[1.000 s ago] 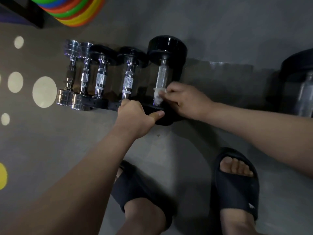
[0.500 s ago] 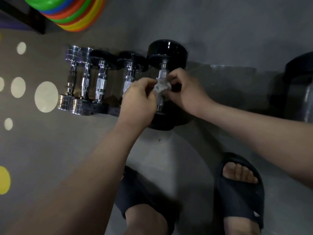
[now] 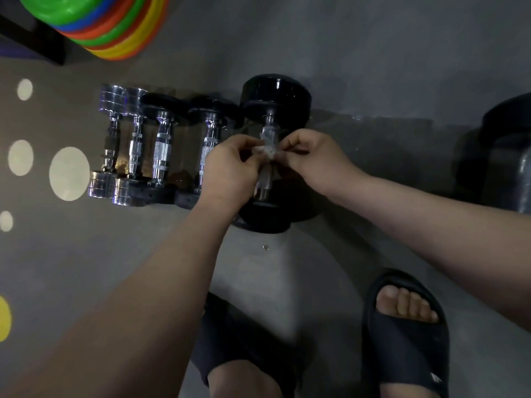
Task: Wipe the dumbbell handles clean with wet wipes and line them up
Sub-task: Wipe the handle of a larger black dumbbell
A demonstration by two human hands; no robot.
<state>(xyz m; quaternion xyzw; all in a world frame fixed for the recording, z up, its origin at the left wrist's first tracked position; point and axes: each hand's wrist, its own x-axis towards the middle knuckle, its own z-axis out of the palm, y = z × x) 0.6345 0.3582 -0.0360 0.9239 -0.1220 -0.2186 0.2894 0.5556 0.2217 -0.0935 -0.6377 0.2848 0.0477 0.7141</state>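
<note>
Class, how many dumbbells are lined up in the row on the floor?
5: two chrome dumbbells at the left, two small black dumbbells next, the big black dumbbell rightmost. The dark shape at the right edge may be another.

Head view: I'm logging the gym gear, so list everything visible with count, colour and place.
chrome dumbbells: two, silver, left end of row
small dumbbells: two, black heads, mid row
large dumbbell: one, black, right end of row
wet wipe: one, white, on large dumbbell's handle
discs: stack, multicoloured, top left
floor dots: several, pale, left
weight: one, dark, right edge, cut off
slippers: two, black, bottom, on feet
left hand: pinches wet wipe
right hand: pinches wet wipe
</note>
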